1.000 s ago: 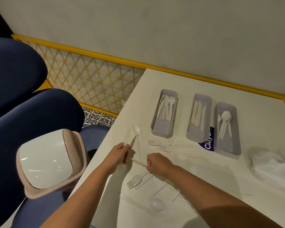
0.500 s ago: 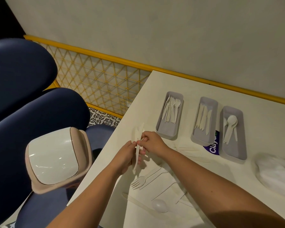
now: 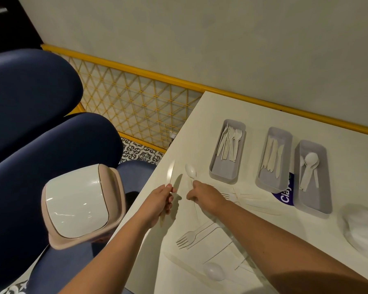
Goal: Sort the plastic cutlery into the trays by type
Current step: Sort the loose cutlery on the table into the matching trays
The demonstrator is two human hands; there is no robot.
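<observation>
Now, R hand (image 3: 202, 194) pinches spoon (image 3: 190, 171), bowl pointing away

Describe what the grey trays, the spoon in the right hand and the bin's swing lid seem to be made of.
Grey trays: probably moulded plastic, matte; rounded corners, no glare. Spoon held by the right hand: white plastic, smooth and thin, with a faint sheen. Swing lid: hard glossy white plastic, going by its sharp light reflections.
</observation>
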